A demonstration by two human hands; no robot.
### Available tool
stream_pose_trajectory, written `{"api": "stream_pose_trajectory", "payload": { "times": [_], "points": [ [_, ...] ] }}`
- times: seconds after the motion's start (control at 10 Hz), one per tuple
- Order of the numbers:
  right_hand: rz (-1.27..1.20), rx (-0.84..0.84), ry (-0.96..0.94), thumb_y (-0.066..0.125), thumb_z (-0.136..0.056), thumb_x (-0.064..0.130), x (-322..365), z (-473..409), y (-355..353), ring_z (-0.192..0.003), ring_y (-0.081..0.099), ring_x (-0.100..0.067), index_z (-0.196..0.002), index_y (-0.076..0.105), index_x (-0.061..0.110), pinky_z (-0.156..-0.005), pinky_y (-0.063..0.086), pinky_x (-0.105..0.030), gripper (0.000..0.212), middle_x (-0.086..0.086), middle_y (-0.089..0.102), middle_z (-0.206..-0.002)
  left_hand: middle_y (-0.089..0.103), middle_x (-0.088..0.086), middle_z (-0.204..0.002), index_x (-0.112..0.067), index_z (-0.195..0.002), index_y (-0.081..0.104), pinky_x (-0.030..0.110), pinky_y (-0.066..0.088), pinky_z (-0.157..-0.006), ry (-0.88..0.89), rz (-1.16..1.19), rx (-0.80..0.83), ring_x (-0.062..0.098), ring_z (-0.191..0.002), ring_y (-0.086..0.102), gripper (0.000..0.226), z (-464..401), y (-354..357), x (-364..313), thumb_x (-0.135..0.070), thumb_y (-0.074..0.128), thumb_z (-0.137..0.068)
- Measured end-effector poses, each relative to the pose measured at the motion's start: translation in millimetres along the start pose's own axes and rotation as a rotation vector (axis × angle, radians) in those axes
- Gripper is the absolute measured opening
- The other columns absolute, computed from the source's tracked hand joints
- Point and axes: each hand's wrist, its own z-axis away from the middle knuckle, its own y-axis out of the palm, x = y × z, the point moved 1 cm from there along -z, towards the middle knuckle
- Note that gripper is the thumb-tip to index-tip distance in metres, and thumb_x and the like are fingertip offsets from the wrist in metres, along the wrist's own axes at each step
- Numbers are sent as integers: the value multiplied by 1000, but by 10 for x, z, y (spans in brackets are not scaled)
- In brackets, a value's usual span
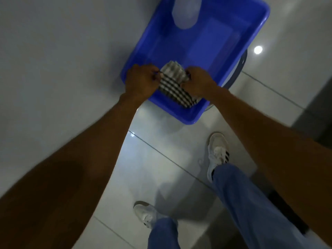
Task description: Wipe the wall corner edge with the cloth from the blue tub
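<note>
Right now both hands, left hand (141, 81) & right hand (197, 82), pinch checked cloth (173, 87) over blue tub (233, 56); lift w/ even tension, keep folded.

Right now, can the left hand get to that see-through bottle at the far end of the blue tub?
Probably yes, but not yet: the left hand grips the checked cloth. Nothing blocks the way to the bottle across the blue tub.
</note>
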Motion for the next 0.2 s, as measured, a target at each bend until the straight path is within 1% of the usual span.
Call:
{"api": "stream_pose_trajectory", "payload": {
  "times": [0.1, 0.2],
  "points": [
    [170, 175, -30, 65, -92, 21, -21, 27, -74, -124, 58, -39, -130, 56, 2, -87, 42, -32, 44, -21, 62, -134, 73, 15, -132, -13, -137, 71, 43, 46, -108, -35, -204, 77, 40, -127, 58, 39, 70, -54, -94, -35, 55, -108],
    [208, 112, -70, 62, -93, 21, 207, 329, -297, -135, 50, -39, -142, 47, 4, -103, 47, -39, 54, -21, 52, -145, 64, 13, -147, -14, -150, 61, 45, 41, -117, -93, -90, -101, 37, -137, 54, 49, 447, -363, -307, -38, 57, -108]
  ]
}}
